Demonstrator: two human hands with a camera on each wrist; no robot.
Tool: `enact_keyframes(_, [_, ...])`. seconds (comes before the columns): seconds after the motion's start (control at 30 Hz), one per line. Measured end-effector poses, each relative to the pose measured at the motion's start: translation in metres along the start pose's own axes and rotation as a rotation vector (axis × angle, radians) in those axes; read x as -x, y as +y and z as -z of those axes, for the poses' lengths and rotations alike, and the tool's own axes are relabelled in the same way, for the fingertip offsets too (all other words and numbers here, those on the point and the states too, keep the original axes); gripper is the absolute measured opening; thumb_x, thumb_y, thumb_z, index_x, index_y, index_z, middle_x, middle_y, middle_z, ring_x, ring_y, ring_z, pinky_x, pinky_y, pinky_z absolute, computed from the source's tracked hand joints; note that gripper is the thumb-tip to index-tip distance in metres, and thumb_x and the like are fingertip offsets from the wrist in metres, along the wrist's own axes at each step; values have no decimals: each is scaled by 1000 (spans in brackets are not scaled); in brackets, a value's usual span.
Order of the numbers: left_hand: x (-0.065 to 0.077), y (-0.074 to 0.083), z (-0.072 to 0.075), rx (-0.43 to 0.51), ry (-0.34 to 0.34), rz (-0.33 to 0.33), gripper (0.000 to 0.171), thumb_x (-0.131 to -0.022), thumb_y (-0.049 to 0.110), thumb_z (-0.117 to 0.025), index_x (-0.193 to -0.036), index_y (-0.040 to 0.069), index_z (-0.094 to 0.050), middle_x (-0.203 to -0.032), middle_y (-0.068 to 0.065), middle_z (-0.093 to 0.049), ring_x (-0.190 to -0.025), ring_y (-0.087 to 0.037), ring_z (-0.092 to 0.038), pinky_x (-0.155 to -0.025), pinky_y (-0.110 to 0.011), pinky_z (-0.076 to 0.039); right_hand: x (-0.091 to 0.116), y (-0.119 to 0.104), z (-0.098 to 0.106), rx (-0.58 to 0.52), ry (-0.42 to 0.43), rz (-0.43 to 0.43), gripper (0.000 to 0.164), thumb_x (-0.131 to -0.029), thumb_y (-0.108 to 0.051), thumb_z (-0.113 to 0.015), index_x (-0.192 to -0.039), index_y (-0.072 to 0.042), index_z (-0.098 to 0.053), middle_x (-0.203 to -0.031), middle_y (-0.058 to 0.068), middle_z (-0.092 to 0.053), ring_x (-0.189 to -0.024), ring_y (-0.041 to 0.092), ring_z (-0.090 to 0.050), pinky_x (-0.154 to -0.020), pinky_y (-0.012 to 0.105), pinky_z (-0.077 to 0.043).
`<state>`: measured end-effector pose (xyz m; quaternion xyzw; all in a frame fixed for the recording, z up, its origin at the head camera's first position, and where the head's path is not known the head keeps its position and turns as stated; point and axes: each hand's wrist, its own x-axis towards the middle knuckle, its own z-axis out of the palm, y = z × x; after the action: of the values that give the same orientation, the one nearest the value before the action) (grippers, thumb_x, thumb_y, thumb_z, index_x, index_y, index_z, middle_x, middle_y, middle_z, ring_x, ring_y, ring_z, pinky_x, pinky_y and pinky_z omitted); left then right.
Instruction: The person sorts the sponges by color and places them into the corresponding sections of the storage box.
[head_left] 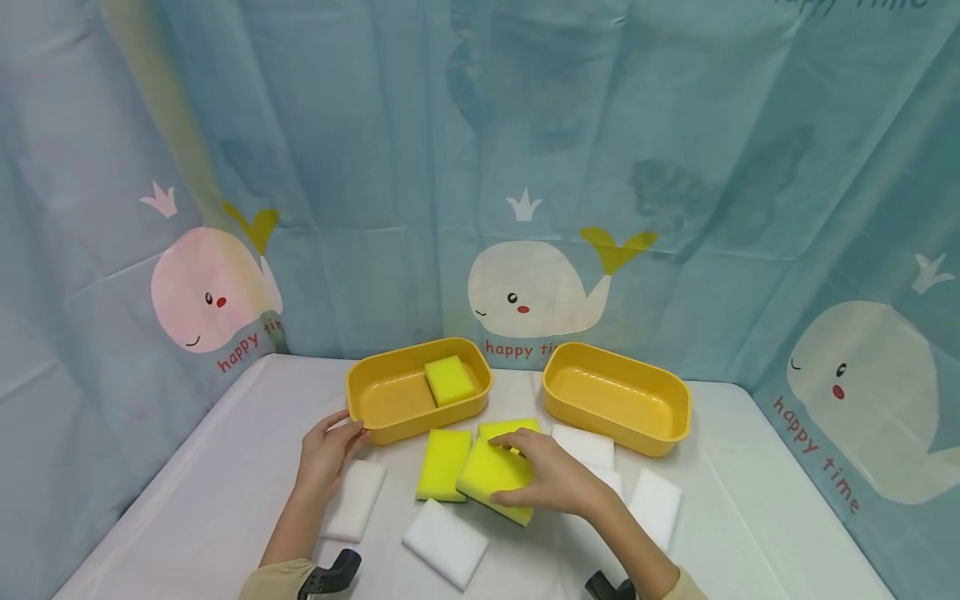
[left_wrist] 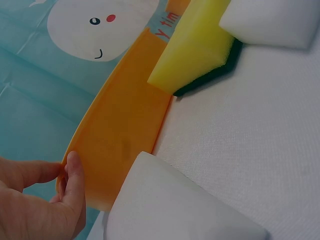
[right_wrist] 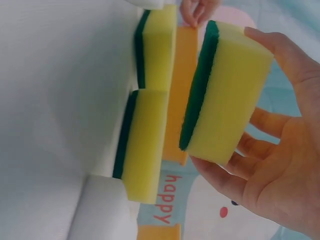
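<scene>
My right hand (head_left: 553,473) grips a yellow sponge (head_left: 495,475) with a dark green scouring layer underneath, thumb and fingers on its opposite edges. In the right wrist view this sponge (right_wrist: 227,95) is held apart from two more yellow sponges on the table. Of those, one sponge (head_left: 446,465) lies to its left and another (head_left: 510,428) is partly hidden behind it. My left hand (head_left: 327,450) pinches the rim of the left yellow tray (head_left: 375,435) at its near left corner, thumb and fingers on either side of the wall (left_wrist: 110,140). Inside that tray sits one yellow sponge (head_left: 450,380).
A second yellow tray (head_left: 617,396) stands at the back right with nothing in it. White sponge blocks lie about: one (head_left: 356,502) by my left forearm, one (head_left: 446,543) in front, several (head_left: 654,510) around my right forearm. A blue whale-print curtain (head_left: 420,275) hangs behind the table.
</scene>
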<state>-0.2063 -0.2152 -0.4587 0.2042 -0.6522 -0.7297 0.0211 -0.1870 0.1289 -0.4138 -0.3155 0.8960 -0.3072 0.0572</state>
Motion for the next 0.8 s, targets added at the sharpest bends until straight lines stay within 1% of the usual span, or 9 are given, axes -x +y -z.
enact_keyframes(0.23, [-2,0,1,5,-8,3,63,-109,11,-57,-164,-2,-28,-148,-25,-45,-84,3,-67,-92,-19,-58,-8,-6,3,-12,11,9,66,-84,-37,-89,-140,-11,-66,-130,5,-67,-122,25,-61,-104,46,-53])
enact_keyframes(0.37, [-2,-1,1,8,-8,-3,63,-109,10,-57,-163,-3,-29,-146,-24,-46,-84,3,-67,-91,-18,-58,-14,-10,5,-2,13,-2,66,-85,-38,-89,-139,-9,-66,-128,5,-67,-118,23,-60,-102,45,-53])
enact_keyframes(0.57, [-2,-1,0,7,-1,-10,61,-109,9,-57,-162,-3,-30,-142,-24,-48,-83,2,-68,-89,-17,-58,-25,-15,8,-6,21,-14,68,-84,-39,-89,-139,-6,-66,-131,10,-67,-120,26,-61,-102,47,-53])
enact_keyframes(0.8, [-1,-1,0,2,4,-5,61,-109,10,-57,-162,-3,-31,-143,-24,-47,-84,3,-67,-91,-19,-58,-40,-20,12,1,37,1,69,-86,-40,-88,-141,-7,-64,-130,10,-68,-116,24,-62,-99,45,-55])
